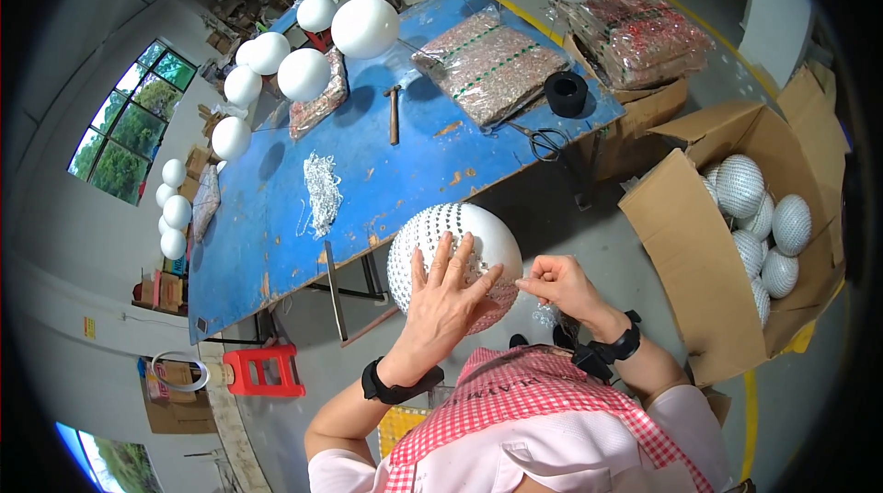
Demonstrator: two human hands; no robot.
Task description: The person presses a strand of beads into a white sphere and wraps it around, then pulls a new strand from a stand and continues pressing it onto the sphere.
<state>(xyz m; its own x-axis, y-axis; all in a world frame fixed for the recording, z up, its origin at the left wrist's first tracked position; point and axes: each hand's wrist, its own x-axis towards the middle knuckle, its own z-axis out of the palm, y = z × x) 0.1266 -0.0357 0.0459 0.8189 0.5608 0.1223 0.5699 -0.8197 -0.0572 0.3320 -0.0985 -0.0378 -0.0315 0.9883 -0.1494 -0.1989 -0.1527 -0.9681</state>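
Observation:
A white ball (495, 237), partly covered with rows of small silvery beads, stands in front of me just off the table's near edge. My left hand (443, 295) lies on its near side with the fingers spread over the beaded part. Close to the ball's right side, my right hand (559, 286) is closed in a pinch, thumb against forefinger. A thin bead strand seems to run from these fingertips toward the ball. Silvery strands (546, 315) hang below that hand. What supports the ball from beneath is hidden.
The blue table (368, 166) carries a pile of silvery strands (322, 194), a hammer (394, 116), scissors (543, 142), a black tape roll (566, 94) and bagged beads (492, 65). Plain white balls (365, 27) stand along its far side. A carton (704, 263) holds beaded balls; a red stool (264, 371) stands left.

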